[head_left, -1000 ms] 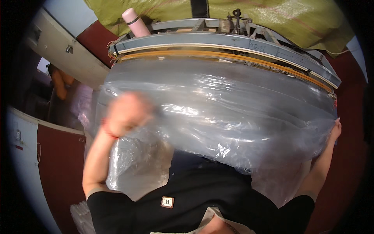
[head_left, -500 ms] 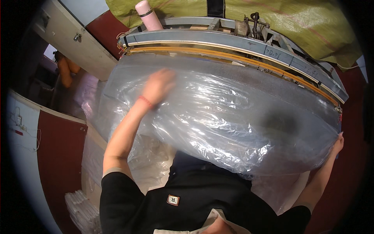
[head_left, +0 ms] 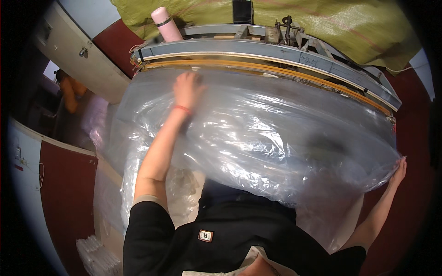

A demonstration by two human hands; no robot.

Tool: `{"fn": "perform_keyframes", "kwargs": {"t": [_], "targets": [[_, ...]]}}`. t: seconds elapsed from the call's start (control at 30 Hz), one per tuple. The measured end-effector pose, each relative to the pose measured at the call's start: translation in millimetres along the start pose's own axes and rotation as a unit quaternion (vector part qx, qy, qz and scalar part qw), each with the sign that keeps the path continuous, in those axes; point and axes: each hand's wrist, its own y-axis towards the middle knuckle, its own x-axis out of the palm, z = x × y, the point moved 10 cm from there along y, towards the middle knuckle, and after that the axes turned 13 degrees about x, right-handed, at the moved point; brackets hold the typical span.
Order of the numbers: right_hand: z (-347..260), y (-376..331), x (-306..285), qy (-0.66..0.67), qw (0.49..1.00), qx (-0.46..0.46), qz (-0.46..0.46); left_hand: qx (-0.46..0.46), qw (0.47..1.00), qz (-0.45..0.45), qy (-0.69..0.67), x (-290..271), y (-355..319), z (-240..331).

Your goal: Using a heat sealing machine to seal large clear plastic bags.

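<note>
A large clear plastic bag [head_left: 276,133] bulges across the bench in front of me, its far edge lying against the long grey and orange bar of a sealing machine [head_left: 258,57]. My left hand [head_left: 186,88], with a red band at the wrist, lies flat on the bag's upper left part close to that bar. My right hand [head_left: 398,171] is pressed against the bag's right end, fingers partly hidden behind the film.
A pink bottle [head_left: 164,23] stands at the machine's left end. Behind it hangs a yellow-green woven sheet [head_left: 350,23]. More crumpled clear plastic [head_left: 115,184] hangs at the left, with a stack of clear bags [head_left: 96,255] low down. A pale cabinet [head_left: 73,50] is far left.
My left hand has swept up and forward across the bag, from its left side to the far edge by the sealing bar. The right hand has stayed at the bag's right end.
</note>
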Motion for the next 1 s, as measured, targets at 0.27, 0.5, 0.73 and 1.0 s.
{"fn": "perform_keyframes", "kwargs": {"t": [0.27, 0.5, 0.73, 1.0], "targets": [[-46.9, 3.0, 57.9, -0.035, 0.980, -0.156, 0.116, 0.046, 0.987, 0.035, 0.148, 11.1, 7.7, -51.5], [2.7, 15.5, 207.0, -0.078, 0.984, -0.127, 0.098, -0.270, 0.903, 0.180, -0.280, 62.5, -9.0, -199.4], [6.8, 35.9, 244.5, 0.050, 0.992, -0.106, 0.056, -0.239, 0.861, 0.191, -0.407, 92.8, 9.1, -236.0], [0.6, 43.3, 220.8, -0.015, 0.981, -0.085, 0.176, -0.287, 0.847, 0.207, -0.397, 81.3, -0.8, -239.8]]}}
